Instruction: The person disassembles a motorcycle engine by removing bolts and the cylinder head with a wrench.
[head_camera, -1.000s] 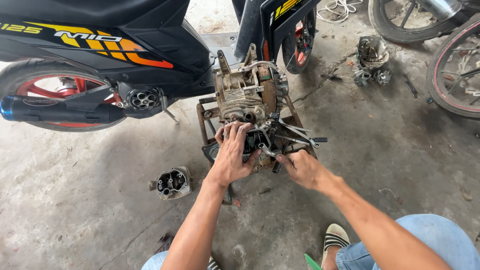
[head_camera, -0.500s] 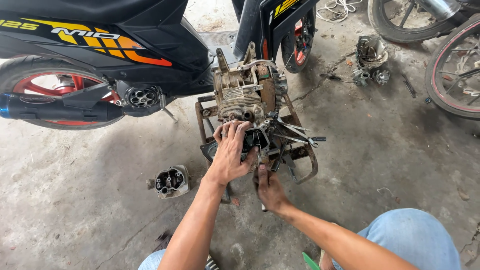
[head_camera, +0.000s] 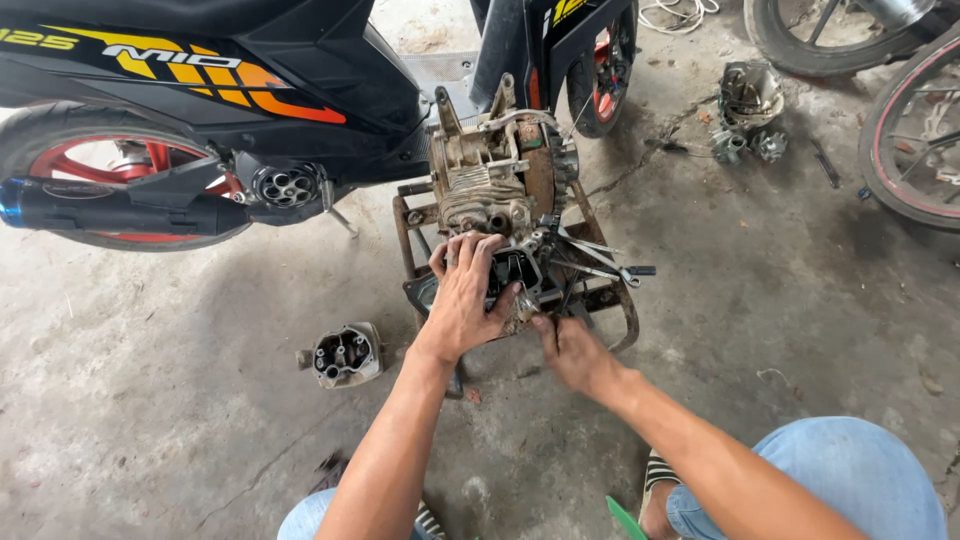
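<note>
A small engine block (head_camera: 497, 180), greasy and stripped, is seen standing on a rusty metal stand (head_camera: 625, 320) on the concrete floor, just beyond both hands. The left hand (head_camera: 465, 300) is spread over the dark cylinder opening (head_camera: 515, 268) at the near end of the engine, fingers curled on its rim, while the right hand (head_camera: 572, 350) is pressed in from below and to the right, its fingertips pinched at the lower edge (what is pinched, if anything, cannot be made out). A slip could be judged likely: the parts look oily, and a small piece might be dropped into the open bore or onto the gritty floor. The stand could also be rocked by uneven pressure. The bore appears empty so far as can be seen. A detached cylinder head (head_camera: 345, 355) lies to the left of the left hand, well apart
</note>
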